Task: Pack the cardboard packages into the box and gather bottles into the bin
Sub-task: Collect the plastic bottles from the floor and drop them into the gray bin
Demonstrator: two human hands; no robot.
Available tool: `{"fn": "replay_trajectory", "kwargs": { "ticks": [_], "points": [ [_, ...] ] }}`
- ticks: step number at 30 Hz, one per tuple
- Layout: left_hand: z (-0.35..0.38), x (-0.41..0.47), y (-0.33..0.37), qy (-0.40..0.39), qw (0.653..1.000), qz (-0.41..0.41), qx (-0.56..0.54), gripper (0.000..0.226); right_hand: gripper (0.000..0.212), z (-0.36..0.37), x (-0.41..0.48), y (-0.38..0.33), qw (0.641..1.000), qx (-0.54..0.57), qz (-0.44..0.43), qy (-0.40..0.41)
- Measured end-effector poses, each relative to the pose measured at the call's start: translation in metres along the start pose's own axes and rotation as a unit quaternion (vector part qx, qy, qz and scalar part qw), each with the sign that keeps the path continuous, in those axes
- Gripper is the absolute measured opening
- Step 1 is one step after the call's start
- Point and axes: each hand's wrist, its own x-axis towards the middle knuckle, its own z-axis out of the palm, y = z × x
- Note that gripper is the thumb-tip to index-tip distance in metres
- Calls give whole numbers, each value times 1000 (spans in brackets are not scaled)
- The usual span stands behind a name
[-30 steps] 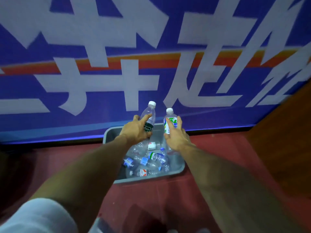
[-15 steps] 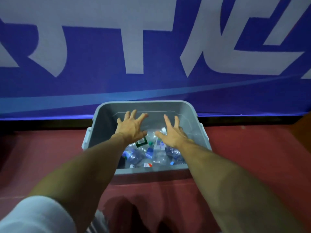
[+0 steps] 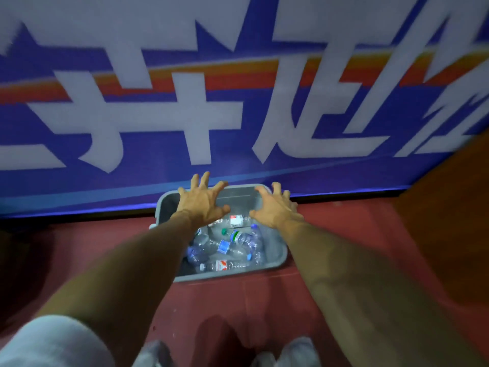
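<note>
A grey plastic bin (image 3: 277,264) stands on the red floor against the banner. Several clear plastic bottles (image 3: 227,246) lie jumbled inside it, some with blue labels, one with a red and white label, one with a green cap. My left hand (image 3: 202,201) hovers over the bin's far left part with its fingers spread and holds nothing. My right hand (image 3: 275,206) hovers over the far right part, fingers spread and slightly bent, also holding nothing. No cardboard packages or box show in this view.
A large blue banner (image 3: 238,115) with white characters and an orange stripe rises right behind the bin. A brown wooden surface (image 3: 449,221) slopes up at the right. Red floor (image 3: 238,308) stretches between me and the bin; my shoes (image 3: 299,350) show at the bottom edge.
One second ago each hand held an upright bottle over the bin. Both bottles have been let go into it, and my hands now hover open above the bin's far side.
</note>
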Motion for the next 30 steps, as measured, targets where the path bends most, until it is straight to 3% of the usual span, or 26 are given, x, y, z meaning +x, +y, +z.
{"fn": "replay_trajectory", "kwargs": {
  "ticks": [7,12,19,30],
  "points": [
    [-200,-37,69,11,997,72,-7,71,63,-191,-99,4,998,23,34,42],
    [-287,-57,112,19,989,145,-4,70,72,-269,-166,17,993,32,99,64],
    [-343,-115,155,14,965,263,8,67,71,-292,-283,28,962,71,233,122],
    [-365,-259,260,14,888,459,-1,65,69,-269,-495,46,874,150,416,200]
  ]
}}
